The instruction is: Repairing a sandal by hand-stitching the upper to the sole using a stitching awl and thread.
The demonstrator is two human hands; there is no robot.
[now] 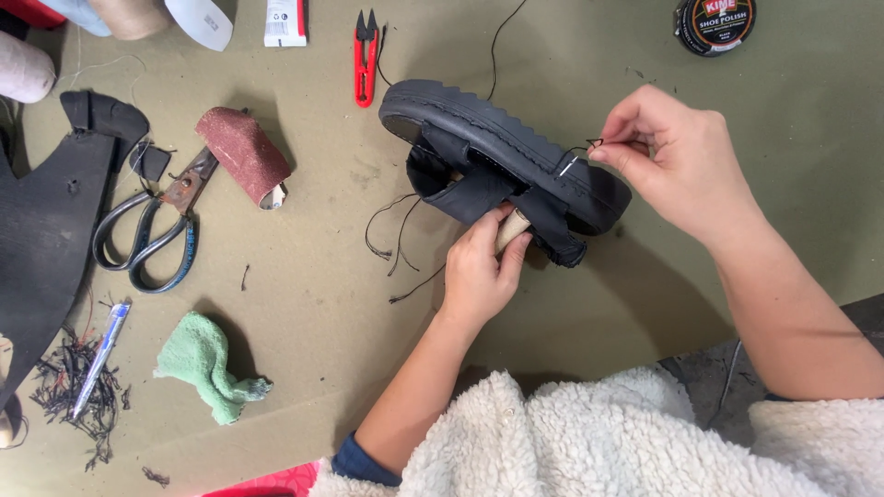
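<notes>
- My right hand (686,170) pinches a black thread (594,144) between thumb and fingertip, the other fingers curled in, just right of the sandal.
- My left hand (481,267) is closed round a pale wooden handle (512,228), pressed against the sandal's near strap.
- The black sandal (502,152) lies on its side mid-table, its ridged sole on the far side, a thin metal needle (568,167) showing at the sole edge.
- Loose thread ends (391,241) trail left of the sandal.
- Far side: red snips (366,57) on the left, a round polish tin (715,23) on the right.
- Left of the sandal: sandpaper roll (244,154), then scissors (152,230).
- Near left: green cloth (203,364), a pen (99,354) on black scraps.
- All on the olive table (313,294).
</notes>
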